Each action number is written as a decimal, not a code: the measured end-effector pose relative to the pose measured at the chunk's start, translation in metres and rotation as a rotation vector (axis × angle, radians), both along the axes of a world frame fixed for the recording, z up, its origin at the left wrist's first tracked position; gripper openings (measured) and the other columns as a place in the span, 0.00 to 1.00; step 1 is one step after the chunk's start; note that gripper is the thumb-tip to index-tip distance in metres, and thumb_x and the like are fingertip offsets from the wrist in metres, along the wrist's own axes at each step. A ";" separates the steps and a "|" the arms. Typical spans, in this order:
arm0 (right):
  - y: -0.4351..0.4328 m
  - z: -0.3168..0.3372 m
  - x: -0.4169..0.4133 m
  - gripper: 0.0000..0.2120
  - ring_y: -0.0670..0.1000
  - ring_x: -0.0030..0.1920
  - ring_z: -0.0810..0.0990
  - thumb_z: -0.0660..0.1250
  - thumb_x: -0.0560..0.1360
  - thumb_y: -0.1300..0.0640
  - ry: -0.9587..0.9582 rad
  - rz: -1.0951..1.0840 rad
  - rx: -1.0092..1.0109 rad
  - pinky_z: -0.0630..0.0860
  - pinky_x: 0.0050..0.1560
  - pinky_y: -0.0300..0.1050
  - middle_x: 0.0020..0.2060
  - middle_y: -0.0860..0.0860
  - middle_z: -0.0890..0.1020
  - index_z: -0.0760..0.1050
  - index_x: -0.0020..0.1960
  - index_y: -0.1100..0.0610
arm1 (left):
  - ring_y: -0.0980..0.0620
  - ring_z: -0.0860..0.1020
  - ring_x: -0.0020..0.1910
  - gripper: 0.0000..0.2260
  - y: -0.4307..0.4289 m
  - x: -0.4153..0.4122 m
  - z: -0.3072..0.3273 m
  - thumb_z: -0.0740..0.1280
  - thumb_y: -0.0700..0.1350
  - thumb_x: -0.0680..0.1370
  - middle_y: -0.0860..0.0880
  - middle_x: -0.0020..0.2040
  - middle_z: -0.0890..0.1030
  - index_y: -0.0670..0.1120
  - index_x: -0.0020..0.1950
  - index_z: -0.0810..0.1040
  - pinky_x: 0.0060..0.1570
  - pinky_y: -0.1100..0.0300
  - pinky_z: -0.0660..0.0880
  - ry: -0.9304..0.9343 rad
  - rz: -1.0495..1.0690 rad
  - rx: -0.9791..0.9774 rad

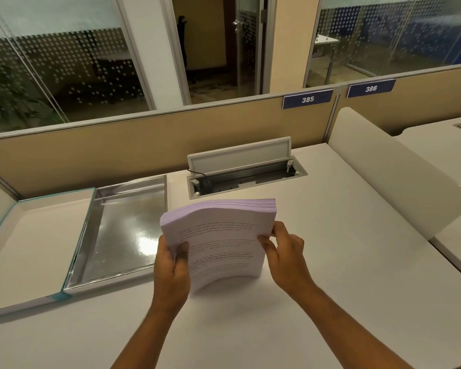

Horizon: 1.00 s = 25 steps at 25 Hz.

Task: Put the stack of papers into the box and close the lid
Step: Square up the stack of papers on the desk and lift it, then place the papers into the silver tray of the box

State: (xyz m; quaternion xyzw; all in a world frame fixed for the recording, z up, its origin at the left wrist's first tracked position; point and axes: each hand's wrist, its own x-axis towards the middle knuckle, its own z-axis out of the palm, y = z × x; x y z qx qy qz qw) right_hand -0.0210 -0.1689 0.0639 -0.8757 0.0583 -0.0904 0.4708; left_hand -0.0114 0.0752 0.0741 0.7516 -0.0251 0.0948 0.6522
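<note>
Above the white surface (330,262), the left hand (172,265) and right hand (285,251) grip opposite side edges of a thick, bowed stack of papers (218,235), thumbs on the printed top sheet. Just left of the left hand lies the open box (123,225), silver-lined, its lid (32,235) folded flat farther left.

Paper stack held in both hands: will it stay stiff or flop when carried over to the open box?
Likely floppy: the paper stack already bows between the left hand and right hand. Its loose sheets, fanned at the top edge, may slide apart. It probably needs both hands to reach the silver-lined box.
</note>
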 end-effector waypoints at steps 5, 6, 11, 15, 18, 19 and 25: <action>0.006 -0.007 -0.003 0.19 0.55 0.64 0.73 0.54 0.79 0.36 -0.020 0.026 0.004 0.80 0.59 0.53 0.62 0.45 0.79 0.66 0.68 0.38 | 0.56 0.82 0.61 0.19 0.010 -0.006 -0.004 0.62 0.48 0.83 0.60 0.59 0.83 0.60 0.73 0.71 0.51 0.64 0.85 0.029 0.007 -0.067; 0.006 -0.009 -0.003 0.19 0.55 0.63 0.75 0.54 0.79 0.37 -0.021 0.032 0.002 0.81 0.59 0.55 0.62 0.45 0.79 0.65 0.68 0.38 | 0.57 0.82 0.61 0.18 0.010 -0.006 -0.005 0.62 0.49 0.83 0.61 0.59 0.83 0.63 0.72 0.71 0.51 0.63 0.85 0.034 0.006 -0.074; 0.008 -0.036 -0.009 0.11 0.57 0.53 0.82 0.59 0.85 0.53 0.024 0.040 -0.033 0.83 0.54 0.62 0.55 0.42 0.82 0.67 0.65 0.42 | 0.60 0.80 0.65 0.21 0.004 -0.014 -0.036 0.60 0.51 0.85 0.66 0.64 0.80 0.59 0.78 0.63 0.59 0.63 0.82 0.030 0.022 -0.004; 0.010 -0.052 -0.010 0.11 0.59 0.48 0.83 0.60 0.84 0.57 0.038 0.040 -0.088 0.83 0.52 0.64 0.54 0.44 0.83 0.66 0.64 0.44 | 0.61 0.80 0.63 0.19 0.000 -0.026 -0.068 0.59 0.46 0.87 0.71 0.64 0.78 0.69 0.70 0.62 0.56 0.66 0.81 0.070 0.030 0.116; 0.014 -0.061 -0.013 0.11 0.54 0.45 0.84 0.60 0.84 0.56 0.030 0.043 -0.088 0.85 0.49 0.59 0.50 0.31 0.79 0.66 0.63 0.44 | 0.68 0.78 0.64 0.26 0.002 -0.029 -0.085 0.58 0.42 0.88 0.74 0.65 0.76 0.76 0.67 0.57 0.57 0.72 0.78 0.087 0.030 0.224; 0.014 -0.064 -0.013 0.11 0.54 0.44 0.84 0.60 0.84 0.56 0.022 0.045 -0.085 0.85 0.48 0.59 0.49 0.29 0.77 0.66 0.63 0.44 | 0.69 0.77 0.64 0.27 0.003 -0.029 -0.088 0.58 0.41 0.87 0.73 0.65 0.76 0.77 0.67 0.57 0.56 0.74 0.77 0.081 0.025 0.246; 0.011 -0.064 -0.002 0.06 0.54 0.48 0.84 0.57 0.85 0.50 0.087 0.060 -0.046 0.85 0.46 0.59 0.49 0.37 0.82 0.69 0.60 0.43 | 0.70 0.81 0.57 0.17 0.016 -0.021 -0.079 0.61 0.43 0.86 0.67 0.60 0.81 0.62 0.69 0.65 0.52 0.77 0.76 0.095 0.044 0.282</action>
